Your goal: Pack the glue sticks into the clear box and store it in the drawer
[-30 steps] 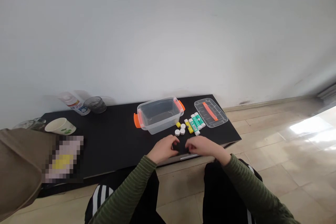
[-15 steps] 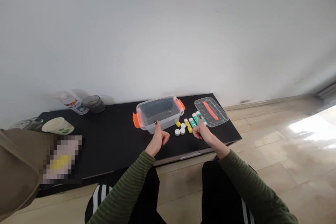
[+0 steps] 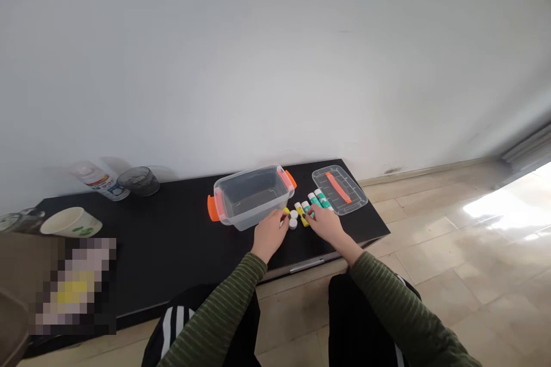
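Right of cup (image 3: 64,222) and glass (image 3: 138,182), left fingers (image 3: 282,219) and right fingers (image 3: 311,215) curled near caps (image 3: 293,214), hold unclear.

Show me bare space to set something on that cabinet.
Widest: between the paper cup and clear plastic box. Smaller: the front right corner, bordered by the lid. Crowded: around the left hand and right hand, with white cylinders and glue sticks.

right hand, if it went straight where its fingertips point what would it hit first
Probably the yellow tube, right by the right hand's fingertips; depth is unclear, so they may already touch it.
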The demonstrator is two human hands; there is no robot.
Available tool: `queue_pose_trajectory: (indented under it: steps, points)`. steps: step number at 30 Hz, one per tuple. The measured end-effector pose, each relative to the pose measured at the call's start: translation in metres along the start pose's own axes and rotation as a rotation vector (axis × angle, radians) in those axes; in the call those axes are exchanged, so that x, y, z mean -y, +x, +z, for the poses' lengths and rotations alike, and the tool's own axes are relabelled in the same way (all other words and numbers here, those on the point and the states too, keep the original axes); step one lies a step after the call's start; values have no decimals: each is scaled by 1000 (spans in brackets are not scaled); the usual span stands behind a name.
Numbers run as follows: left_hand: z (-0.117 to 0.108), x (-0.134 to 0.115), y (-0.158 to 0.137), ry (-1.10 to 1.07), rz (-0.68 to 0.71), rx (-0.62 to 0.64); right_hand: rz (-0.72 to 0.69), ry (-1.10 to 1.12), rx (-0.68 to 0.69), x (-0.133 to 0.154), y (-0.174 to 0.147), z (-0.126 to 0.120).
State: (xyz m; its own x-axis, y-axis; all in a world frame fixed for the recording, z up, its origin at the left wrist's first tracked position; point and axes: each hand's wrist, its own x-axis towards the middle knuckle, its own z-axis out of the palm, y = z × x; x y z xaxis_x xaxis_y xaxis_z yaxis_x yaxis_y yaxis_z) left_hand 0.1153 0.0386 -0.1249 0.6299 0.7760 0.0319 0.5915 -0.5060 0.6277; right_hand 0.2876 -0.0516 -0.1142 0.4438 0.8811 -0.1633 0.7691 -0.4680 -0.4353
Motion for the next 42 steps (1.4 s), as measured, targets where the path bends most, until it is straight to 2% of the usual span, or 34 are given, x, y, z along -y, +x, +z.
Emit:
queue_pose_trajectory:
  steps: [4,9,14,19,23,26,28,31,33,35,38,42]
  points:
    - [15,10,15,151,92,85,-15,-210,24,0,15,17]
    - [23,26,42,136,146,106,12,-279,26,7,21,26]
    - [23,37,55,168,200,170,49,-317,73,14,24,28]
    - [26,40,58,243,186,201,54,-296,92,16,28,26]
    - [24,38,58,207,133,140,63,-233,52,18,26,18]
    - [21,33,58,-35,80,31,55,-149,0,19,18,9]
    - [19,28,57,-327,-32,-4,19,-64,-33,19,10,4]
    - [16,19,55,-890,-224,28,-62,73,-79,17,-4,1]
    - [13,12,51,-1231,-285,68,-117,145,-108,14,-12,2]
    - [9,7,47,-1459,-312,114,-170,196,-122,12,-18,5]
    - [4,3,39,-1591,-319,175,-214,214,-115,10,-23,7]
    - [3,2,31,-1592,-263,168,-212,154,-153,10,-26,3]
